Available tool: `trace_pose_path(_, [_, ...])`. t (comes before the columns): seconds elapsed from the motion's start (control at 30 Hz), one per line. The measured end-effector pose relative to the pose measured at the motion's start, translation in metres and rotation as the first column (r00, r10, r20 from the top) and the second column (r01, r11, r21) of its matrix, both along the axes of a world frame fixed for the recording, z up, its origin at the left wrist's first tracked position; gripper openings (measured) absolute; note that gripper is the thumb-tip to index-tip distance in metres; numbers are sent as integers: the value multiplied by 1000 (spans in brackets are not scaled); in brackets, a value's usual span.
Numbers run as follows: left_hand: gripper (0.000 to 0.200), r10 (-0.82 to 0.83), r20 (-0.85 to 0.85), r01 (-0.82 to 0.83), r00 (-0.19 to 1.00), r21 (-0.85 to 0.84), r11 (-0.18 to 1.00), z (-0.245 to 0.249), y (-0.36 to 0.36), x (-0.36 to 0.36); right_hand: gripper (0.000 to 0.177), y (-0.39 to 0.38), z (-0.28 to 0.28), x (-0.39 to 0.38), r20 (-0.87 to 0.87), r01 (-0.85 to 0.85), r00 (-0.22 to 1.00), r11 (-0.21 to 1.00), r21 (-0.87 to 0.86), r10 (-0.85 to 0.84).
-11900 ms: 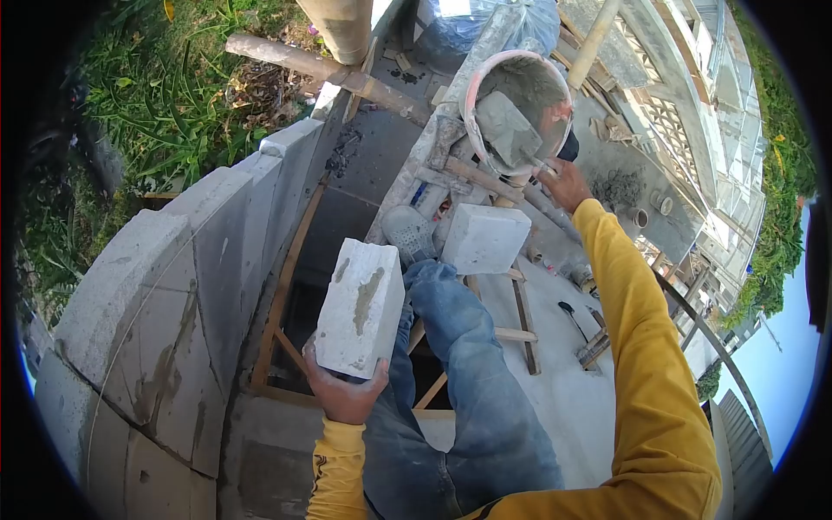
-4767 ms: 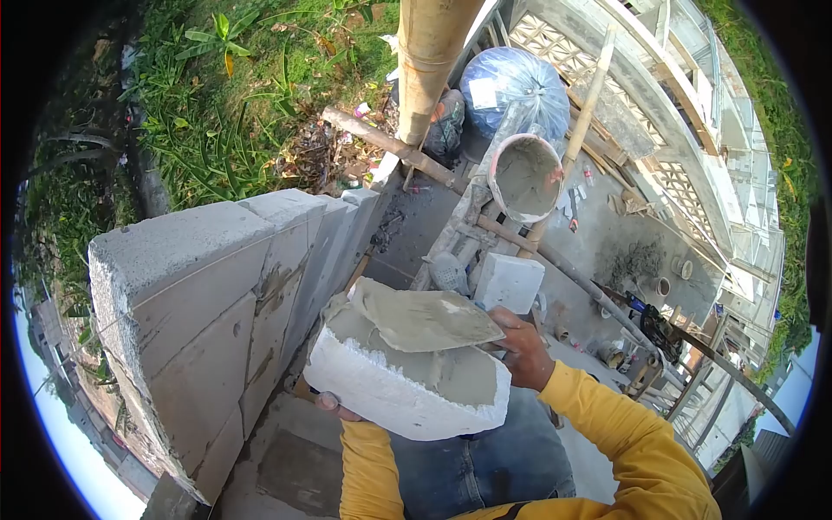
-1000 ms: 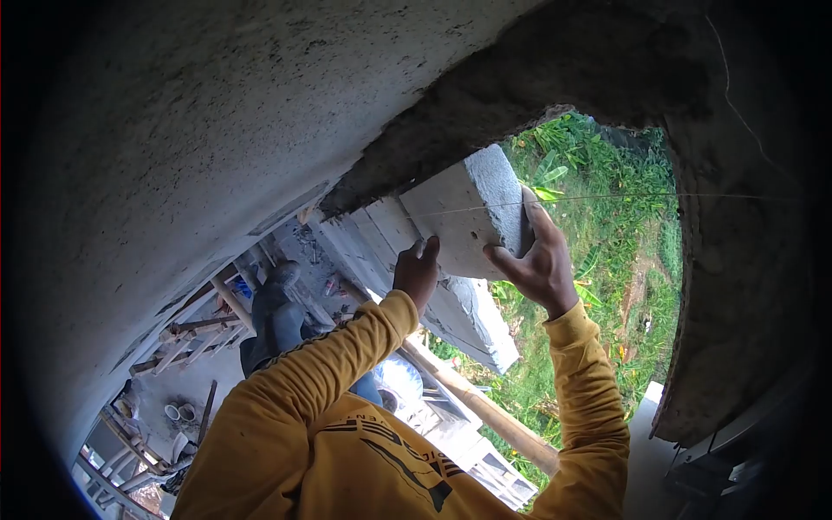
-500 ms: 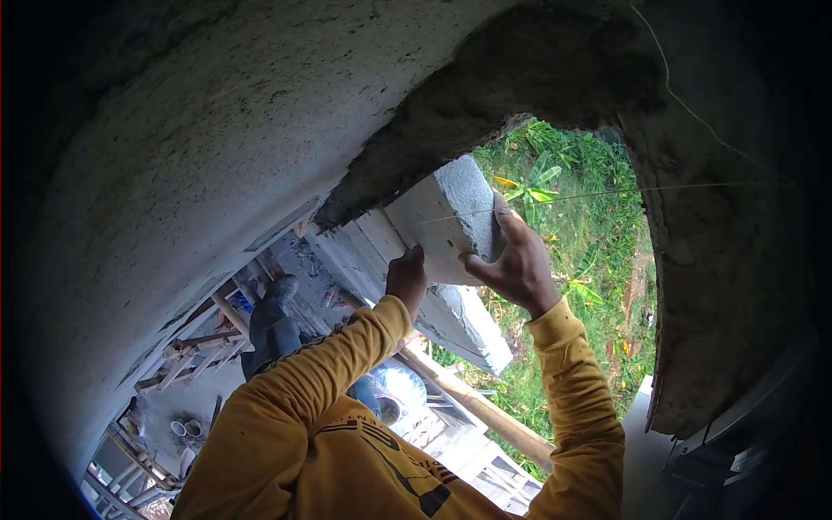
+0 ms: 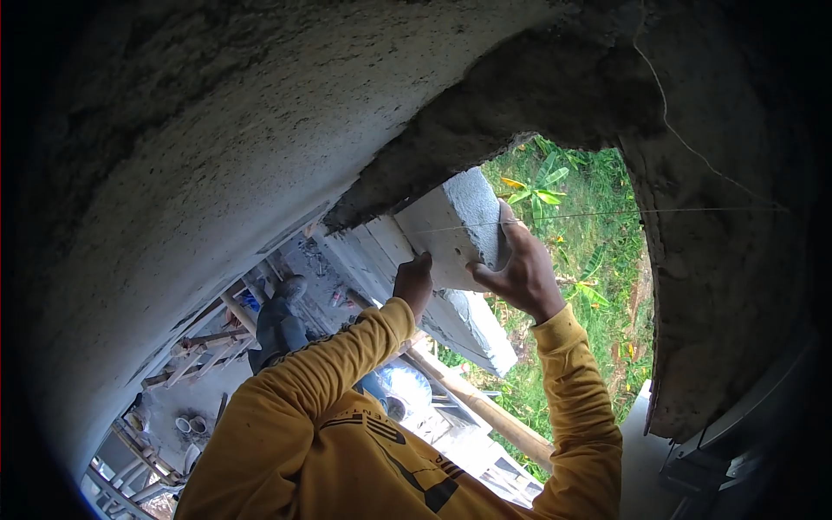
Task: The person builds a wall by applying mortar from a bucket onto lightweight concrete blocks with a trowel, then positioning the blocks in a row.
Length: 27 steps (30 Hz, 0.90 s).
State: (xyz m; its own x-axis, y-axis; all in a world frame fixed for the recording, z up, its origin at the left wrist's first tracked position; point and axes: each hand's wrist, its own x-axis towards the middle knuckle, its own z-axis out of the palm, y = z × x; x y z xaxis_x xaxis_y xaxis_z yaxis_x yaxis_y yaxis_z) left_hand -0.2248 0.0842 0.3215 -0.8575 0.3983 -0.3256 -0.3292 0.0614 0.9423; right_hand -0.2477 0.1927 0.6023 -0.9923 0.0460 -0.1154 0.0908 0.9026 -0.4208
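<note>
A pale lightweight concrete block (image 5: 444,230) sits tilted at the top of a block wall, under the dark rough mortar edge of the opening. My right hand (image 5: 527,276) grips its outer end, thumb on the near face and fingers over the rough end. Closed against the block's lower left part is my left hand (image 5: 414,282); its fingertips are partly hidden. Beneath lies another block course (image 5: 472,325) with a bright broken-looking end. A thin string (image 5: 572,215) stretches across the opening, passing in front of the block.
Curved grey plastered wall (image 5: 217,173) fills the upper left. Green plants (image 5: 598,251) show far below through the opening. A bamboo pole (image 5: 485,407) runs beneath my arms. Lower left are my leg (image 5: 282,325), wooden scaffolding (image 5: 208,351) and small buckets (image 5: 191,425).
The view has shifted slightly, so the scene sits a little lower and to the right. Both hands stay on the block, with little visible movement relative to it.
</note>
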Motion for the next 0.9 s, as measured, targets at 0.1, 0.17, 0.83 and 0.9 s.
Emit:
trace_pose_path(0.1, [28,11,115,-14,993,26,1000,24,-8,-4,98,6,-6,2,-55,-49,997,997,56,52])
trace_pose_path(0.17, [32,13,258,-34,966,76,997,52,-19,-11,99,3,-2,2,-33,-32,999,998,56,34])
trace_pose_path(0.83, [45,12,450,-116,893,202,973,61,-30,-14,98,-13,11,6,59,142,988,989,41,-145])
trace_pose_path(0.9, [44,30,478,-165,878,242,956,51,-27,-13,99,-13,5,10,-4,132,991,990,43,-132])
